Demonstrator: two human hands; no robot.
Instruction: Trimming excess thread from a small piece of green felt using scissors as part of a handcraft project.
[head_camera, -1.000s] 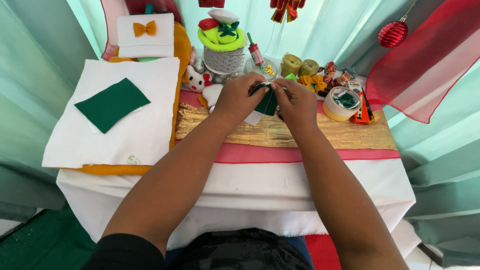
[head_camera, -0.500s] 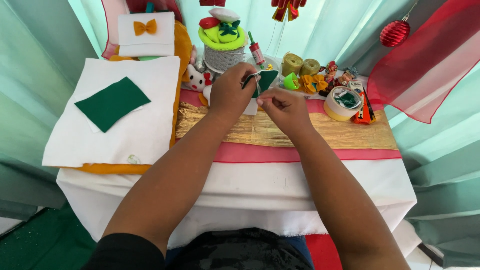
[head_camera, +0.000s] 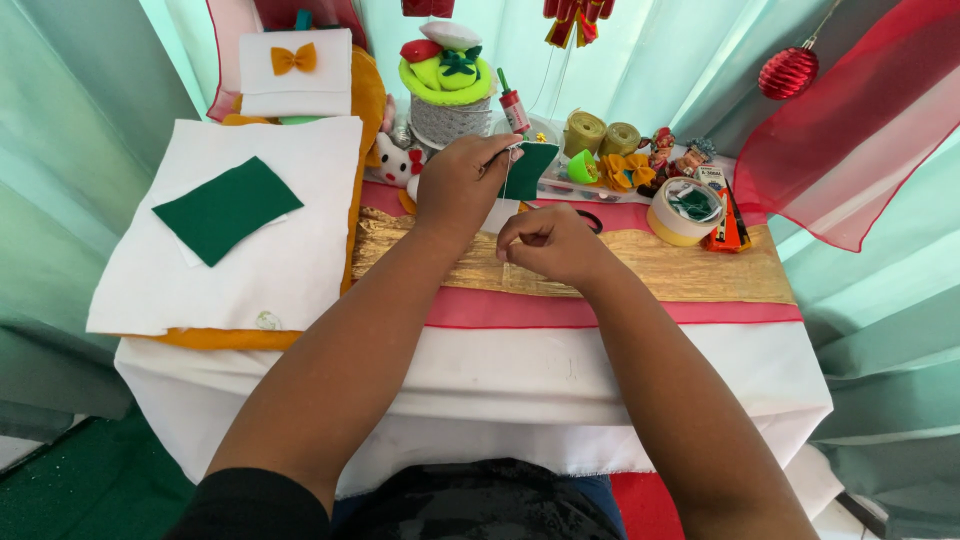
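My left hand (head_camera: 462, 182) is raised over the back of the table and pinches a small dark green felt piece (head_camera: 527, 170) by its edge. My right hand (head_camera: 547, 244) is lower and nearer, fingers closed, over the gold runner (head_camera: 690, 270); a thin thread seems to run from it up to the felt, and whether it holds a needle I cannot tell. A larger green felt rectangle (head_camera: 226, 208) lies on white fabric (head_camera: 180, 285) at the left.
At the back stand a lime and white felt ornament stack (head_camera: 447, 75), a glue tube (head_camera: 512, 102), ribbon rolls (head_camera: 600, 135), a tape roll (head_camera: 683, 212), small figurines (head_camera: 675, 155) and a white pouch with an orange bow (head_camera: 294, 70). Red fabric and a bauble (head_camera: 787, 72) hang at right.
My hands have come apart: the left lifted the green felt piece up and back, while the right drew down towards me over the gold runner.
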